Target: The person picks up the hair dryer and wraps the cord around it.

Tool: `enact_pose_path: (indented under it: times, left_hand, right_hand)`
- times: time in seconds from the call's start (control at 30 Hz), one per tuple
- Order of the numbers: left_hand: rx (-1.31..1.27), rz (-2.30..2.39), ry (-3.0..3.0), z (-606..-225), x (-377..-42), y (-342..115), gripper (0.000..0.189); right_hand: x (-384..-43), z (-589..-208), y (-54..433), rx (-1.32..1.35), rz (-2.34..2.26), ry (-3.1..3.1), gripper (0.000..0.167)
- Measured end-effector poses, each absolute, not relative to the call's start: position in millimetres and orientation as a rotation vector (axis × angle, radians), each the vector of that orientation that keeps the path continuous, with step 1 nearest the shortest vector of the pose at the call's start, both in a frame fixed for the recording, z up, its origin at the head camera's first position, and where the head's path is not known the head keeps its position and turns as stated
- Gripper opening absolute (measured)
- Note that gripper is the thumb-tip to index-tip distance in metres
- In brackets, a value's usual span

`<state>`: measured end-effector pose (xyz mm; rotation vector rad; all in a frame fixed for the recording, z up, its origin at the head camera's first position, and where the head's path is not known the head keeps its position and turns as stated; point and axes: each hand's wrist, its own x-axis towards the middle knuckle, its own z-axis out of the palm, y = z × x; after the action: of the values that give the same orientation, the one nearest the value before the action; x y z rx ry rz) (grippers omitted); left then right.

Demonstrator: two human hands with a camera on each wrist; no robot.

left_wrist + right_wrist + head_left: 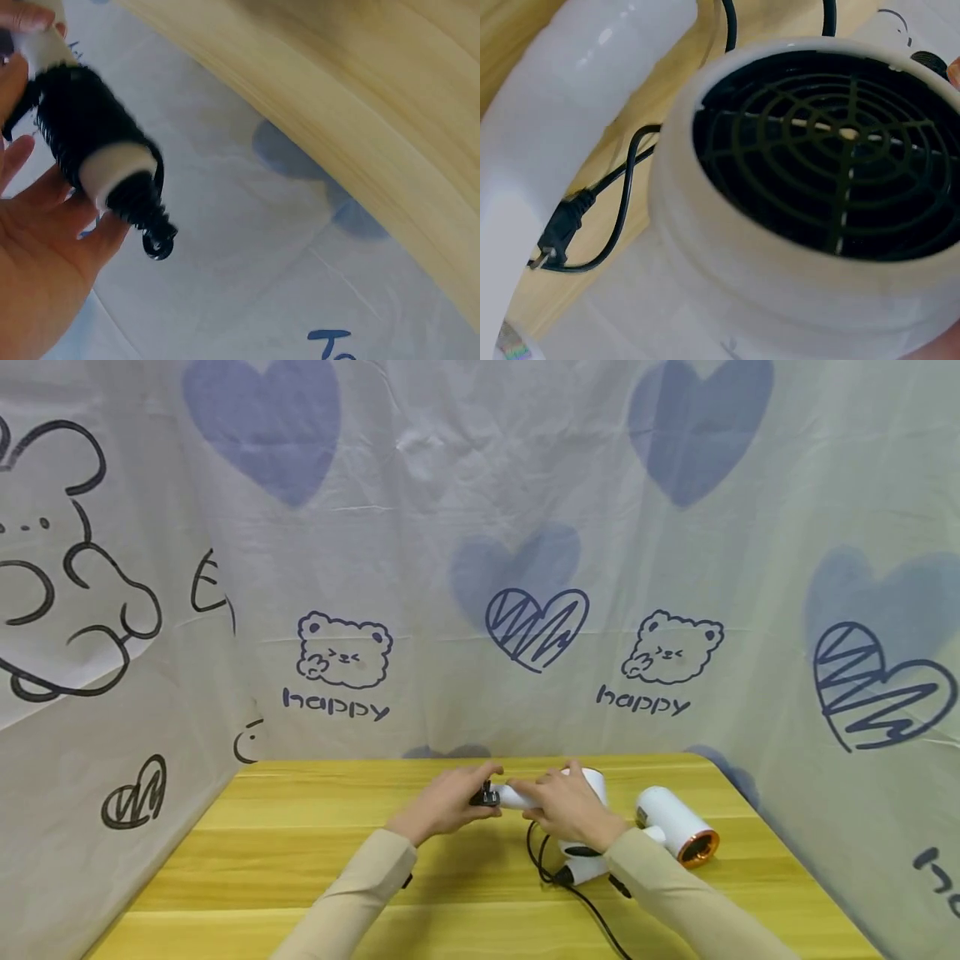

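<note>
A white hair dryer (594,782) is held between both hands over the table. My left hand (450,797) grips the far end of its handle, where a black cord (90,124) is wound round in tight turns; the fingers lie beneath and the thumb at the side. A black plug (491,797) shows between thumb and fingers in the head view. My right hand (566,802) holds the dryer where handle and body meet. In the right wrist view the body's round black grille (840,157) faces the camera, with fingertips (954,73) at the frame's edge.
A second white hair dryer (667,818) with a copper-coloured rim lies on the wooden table (300,860) at right, partly behind my right forearm. Its handle (570,120) and loose black cord (596,914) reach toward the front. A plug (561,229) lies beside that handle. Printed cloth (450,710) hangs behind.
</note>
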<state>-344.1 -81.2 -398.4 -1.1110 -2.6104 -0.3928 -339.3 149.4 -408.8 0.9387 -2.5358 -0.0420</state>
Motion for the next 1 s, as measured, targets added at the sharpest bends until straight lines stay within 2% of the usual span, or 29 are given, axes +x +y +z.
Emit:
enact_pose_path:
  times: [0.1, 0.43, 0.7, 0.83, 1.0]
  left_hand:
    - [-1.132, -0.402, -2.699, -397.0, -344.7, -86.4, 0.044]
    - [-1.091, -0.348, -2.719, -395.4, -341.4, -108.9, 0.034]
    - [-0.998, -0.29, -2.548, -405.0, -339.0, -137.5, 0.028]
    - [-0.94, -0.294, -2.501, -410.5, -337.1, -152.0, 0.03]
    - [-0.866, -0.318, -2.52, -415.0, -334.1, -167.7, 0.034]
  right_hand:
    - [-339.5, -411.0, 143.3, 0.98, -0.091, -2.526, 0.048]
    - [-347.4, -412.2, 119.0, 1.009, -0.093, -2.48, 0.047]
    - [-354.6, -411.7, 91.0, 0.935, -0.066, -2.463, 0.035]
    - [-355.9, -413.4, 80.3, 0.876, -0.076, -2.434, 0.031]
    - [-356.9, -418.7, 68.4, 0.72, 0.001, -2.523, 0.037]
